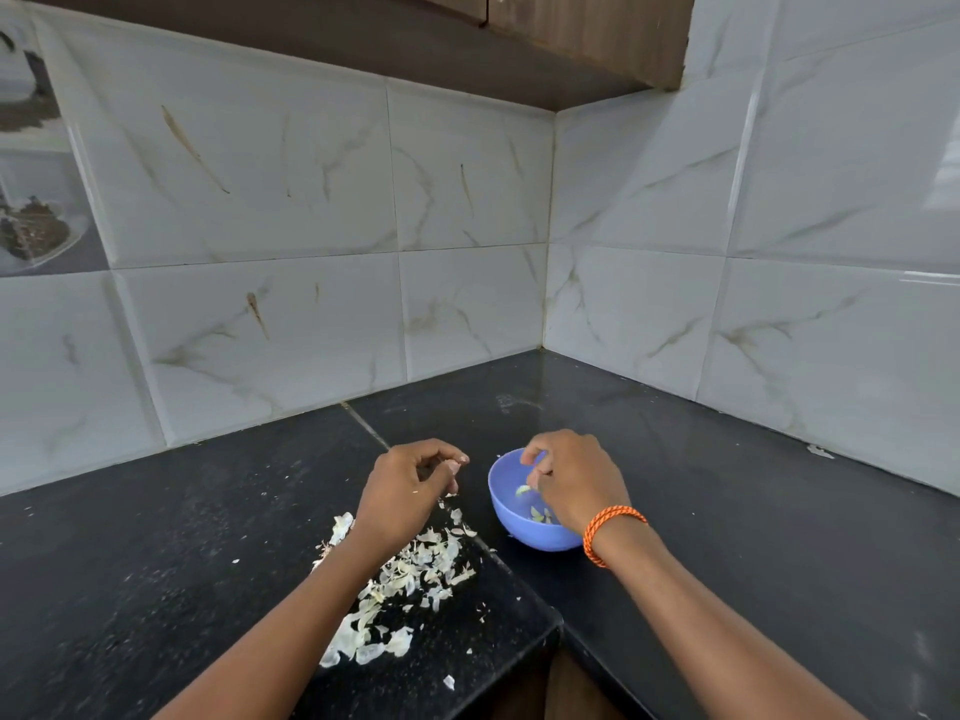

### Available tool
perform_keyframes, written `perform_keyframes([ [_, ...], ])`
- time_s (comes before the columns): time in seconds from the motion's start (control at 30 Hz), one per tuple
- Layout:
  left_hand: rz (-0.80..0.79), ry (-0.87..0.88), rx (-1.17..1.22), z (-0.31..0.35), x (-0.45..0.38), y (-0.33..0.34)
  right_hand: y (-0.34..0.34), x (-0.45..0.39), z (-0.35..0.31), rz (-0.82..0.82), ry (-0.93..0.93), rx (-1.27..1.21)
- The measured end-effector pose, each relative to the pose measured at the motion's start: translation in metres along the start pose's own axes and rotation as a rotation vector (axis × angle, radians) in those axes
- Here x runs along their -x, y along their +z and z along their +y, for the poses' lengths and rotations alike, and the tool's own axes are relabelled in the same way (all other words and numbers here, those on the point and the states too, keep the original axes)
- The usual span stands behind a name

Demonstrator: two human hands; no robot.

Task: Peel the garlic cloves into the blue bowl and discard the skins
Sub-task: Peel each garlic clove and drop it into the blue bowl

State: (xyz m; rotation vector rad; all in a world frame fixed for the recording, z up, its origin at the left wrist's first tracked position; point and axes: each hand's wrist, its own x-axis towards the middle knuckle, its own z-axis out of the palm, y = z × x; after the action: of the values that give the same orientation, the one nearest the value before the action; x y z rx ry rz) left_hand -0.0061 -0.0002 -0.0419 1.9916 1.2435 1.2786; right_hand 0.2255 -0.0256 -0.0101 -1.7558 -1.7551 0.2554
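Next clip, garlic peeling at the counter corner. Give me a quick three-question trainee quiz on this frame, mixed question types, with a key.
1. True or false: the right hand is over the blue bowl.
2. Where do the garlic skins lie? A) in the bowl B) on the black counter under the left forearm C) on the floor
3. Fill in: the orange band is on the ____ wrist.

Key: 1 true; 2 B; 3 right

The right hand (574,480) covers part of the blue bowl (511,527) — what its fingertips pinch is too small to tell.
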Motion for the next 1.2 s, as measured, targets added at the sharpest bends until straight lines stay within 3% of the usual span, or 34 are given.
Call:
perform_keyframes([
  [0.17,-0.022,-0.003,-0.098,0.015,0.011,-0.025,-0.001,0.006,-0.003,0.045,-0.015,0.115],
  [0.33,0.036,-0.007,-0.182,0.010,0.037,-0.072,0.008,0.035,-0.047,0.118,-0.255,0.098],
  [0.43,0.065,-0.033,-0.248,0.000,0.057,-0.094,0.025,0.054,-0.071,0.060,-0.361,0.031],
  [0.6,0.024,-0.098,-0.346,-0.022,0.090,-0.112,0.069,0.081,-0.093,-0.200,-0.468,-0.129],
  [0.73,0.052,-0.104,-0.212,-0.034,0.105,-0.114,0.102,0.103,-0.111,-0.358,-0.629,-0.235],
  [0.87,0.120,-0.161,0.002,-0.042,0.105,-0.112,0.125,0.110,-0.128,-0.398,-0.790,-0.113],
  [1.2,0.158,-0.219,0.123,-0.043,0.097,-0.103,0.133,0.084,-0.122,-0.372,-0.748,-0.175],
])
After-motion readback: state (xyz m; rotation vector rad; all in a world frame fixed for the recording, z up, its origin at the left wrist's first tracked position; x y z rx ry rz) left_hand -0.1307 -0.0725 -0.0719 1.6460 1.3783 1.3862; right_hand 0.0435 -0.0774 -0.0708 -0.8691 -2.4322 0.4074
